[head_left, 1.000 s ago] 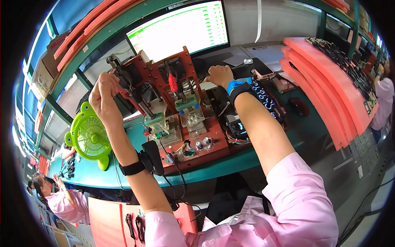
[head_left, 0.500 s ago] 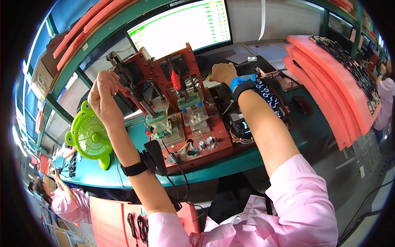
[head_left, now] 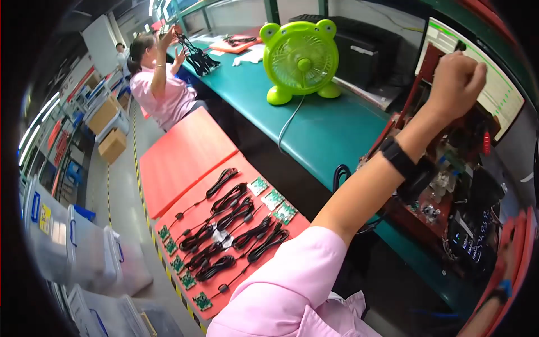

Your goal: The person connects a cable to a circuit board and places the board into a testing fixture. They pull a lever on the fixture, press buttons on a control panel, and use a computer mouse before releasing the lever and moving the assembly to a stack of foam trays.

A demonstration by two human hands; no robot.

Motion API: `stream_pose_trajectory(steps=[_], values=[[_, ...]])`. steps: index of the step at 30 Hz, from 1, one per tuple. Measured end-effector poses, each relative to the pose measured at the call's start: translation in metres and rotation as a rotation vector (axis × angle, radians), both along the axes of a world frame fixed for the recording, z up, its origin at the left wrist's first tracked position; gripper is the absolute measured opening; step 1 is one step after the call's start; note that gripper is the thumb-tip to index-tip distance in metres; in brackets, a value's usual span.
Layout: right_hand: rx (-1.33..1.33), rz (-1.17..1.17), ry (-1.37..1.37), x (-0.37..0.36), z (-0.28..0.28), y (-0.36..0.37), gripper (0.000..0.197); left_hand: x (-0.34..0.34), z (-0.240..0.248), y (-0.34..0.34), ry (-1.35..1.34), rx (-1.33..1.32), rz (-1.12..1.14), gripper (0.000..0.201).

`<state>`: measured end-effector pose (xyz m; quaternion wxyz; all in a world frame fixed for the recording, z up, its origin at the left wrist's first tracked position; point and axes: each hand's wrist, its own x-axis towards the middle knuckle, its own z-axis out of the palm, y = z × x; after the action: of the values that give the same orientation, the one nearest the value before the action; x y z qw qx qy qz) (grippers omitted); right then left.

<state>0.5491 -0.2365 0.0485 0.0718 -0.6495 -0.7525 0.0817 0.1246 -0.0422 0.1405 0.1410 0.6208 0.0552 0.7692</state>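
Observation:
My left hand is closed in a fist at the red clamp fixture, and its fingers look wrapped round the clamp's lever, which they mostly cover. A black strap with a dark block sits on that wrist. Beside the fist, the second clamp's red handle shows. Far over to the right, my right hand is smeared by motion against the stacked pink foam sheets; its fingers cannot be made out. Below the fixture lies a black device with lit digits.
A green frog-shaped fan stands on the teal bench. Nearer, a pink foam sheet bears coiled black cables and green circuit boards. A co-worker lifts black cables. Plastic bins stand at left; a monitor, far right.
The view has swung left, bringing the cable-covered foam and the aisle into sight. My right hand has left the area beside the fixture and moved toward the foam stack. My left stays at the clamp.

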Motion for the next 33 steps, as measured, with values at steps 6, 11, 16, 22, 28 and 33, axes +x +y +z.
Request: stream_pose_trajectory(steps=[6,11,16,22,28,33], values=[[0.748,-0.383,-0.578,0.097,-0.188,-0.028,0.040,0.003,-0.003,0.011,-0.009,0.017,0.032,0.033],[0.781,-0.464,-0.318,0.080,-0.201,-0.035,0.033,-0.004,-0.005,0.006,0.024,0.002,0.002,0.034],[0.762,-0.439,-0.223,0.083,-0.194,-0.061,0.027,0.007,-0.003,-0.004,0.001,-0.055,-0.082,0.034],[0.793,-0.562,-0.086,0.016,-0.175,-0.030,0.030,-0.034,-0.004,0.008,0.284,0.316,0.275,0.031],[0.837,-0.719,-0.062,0.009,-0.172,-0.048,0.031,-0.012,-0.004,0.009,0.136,-0.005,-0.205,0.035],[0.797,-0.749,-0.024,0.005,-0.168,-0.054,0.032,-0.015,-0.002,0.003,0.181,-0.007,-0.201,0.036]])
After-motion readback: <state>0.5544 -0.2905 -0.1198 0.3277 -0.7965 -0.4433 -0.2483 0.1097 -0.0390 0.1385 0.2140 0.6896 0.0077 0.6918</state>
